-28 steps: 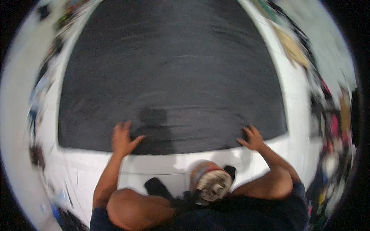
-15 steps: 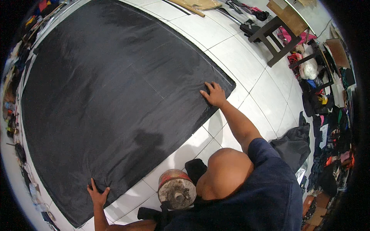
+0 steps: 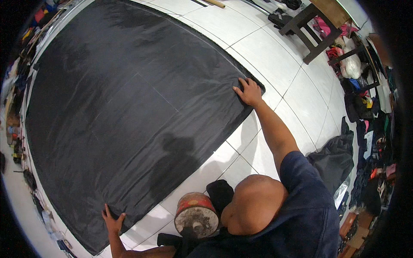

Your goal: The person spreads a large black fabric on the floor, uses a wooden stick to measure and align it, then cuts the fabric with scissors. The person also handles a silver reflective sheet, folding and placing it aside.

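Both hands press flat, fingers spread, gripping nothing: left hand [image 3: 112, 220] and right hand [image 3: 248, 91] on the black cloth [image 3: 129, 107]. On the smooth floor tiles [image 3: 275, 47] it could slip and wrinkle.

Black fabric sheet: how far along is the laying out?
Done: the large black fabric sheet lies spread over the white tiled floor, mostly flat. In hand: the left hand presses one near corner and the right hand the other, palms down. Left: faint creases and a rippled near edge remain.
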### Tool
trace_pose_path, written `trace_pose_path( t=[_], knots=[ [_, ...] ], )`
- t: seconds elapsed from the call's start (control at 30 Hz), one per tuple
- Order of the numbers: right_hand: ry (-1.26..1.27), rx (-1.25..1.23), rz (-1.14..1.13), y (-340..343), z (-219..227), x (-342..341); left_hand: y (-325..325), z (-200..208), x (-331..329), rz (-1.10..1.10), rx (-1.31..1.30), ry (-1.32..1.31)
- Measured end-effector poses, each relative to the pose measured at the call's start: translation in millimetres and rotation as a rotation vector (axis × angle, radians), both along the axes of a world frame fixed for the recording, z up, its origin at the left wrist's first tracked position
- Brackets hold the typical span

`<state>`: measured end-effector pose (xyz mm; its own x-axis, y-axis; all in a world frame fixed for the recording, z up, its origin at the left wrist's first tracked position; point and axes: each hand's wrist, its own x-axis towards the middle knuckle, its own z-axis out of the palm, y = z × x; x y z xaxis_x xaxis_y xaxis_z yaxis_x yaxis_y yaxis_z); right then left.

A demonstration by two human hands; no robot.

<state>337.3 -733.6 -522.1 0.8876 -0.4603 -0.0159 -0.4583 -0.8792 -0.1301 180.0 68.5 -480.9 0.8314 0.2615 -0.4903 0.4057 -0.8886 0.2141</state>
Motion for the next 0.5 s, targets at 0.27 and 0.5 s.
trace_pose_path(
  t=[0.27,0.5],
  knots=[
    [0.025,-0.026,-0.013,-2.5,2.2,1.0,-2.3,-1.0,1.2,-0.01,-0.017,-0.031],
    [-0.028,-0.054,0.013,-7.1,-2.2,-1.0,3.1,-6.9,-0.7,-0.036,-0.039,-0.073]
  ],
)
